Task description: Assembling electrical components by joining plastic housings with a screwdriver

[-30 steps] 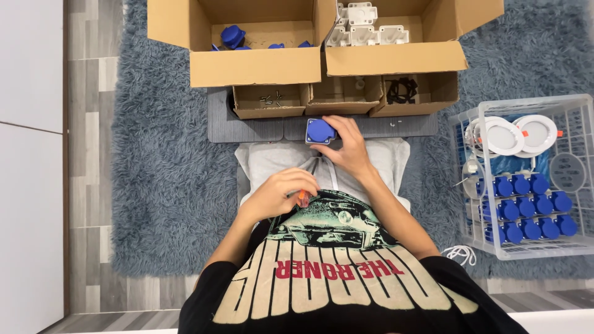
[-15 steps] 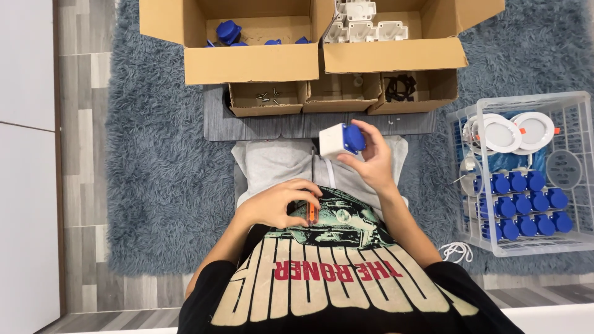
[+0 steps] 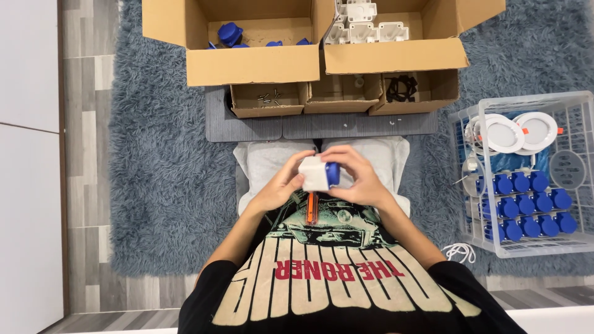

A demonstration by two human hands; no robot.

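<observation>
White plastic box with a blue cap on its right side is held above the lap. Left hand clasps its left face, fingers curled. Right hand closes over the cap. Orange-handled tool lies beneath; shaggy grey rug surrounds.

Open rug to the left; cardboard boxes ahead, wire basket rightward.

Boxes ahead on rug; basket right; part between hands.
</observation>
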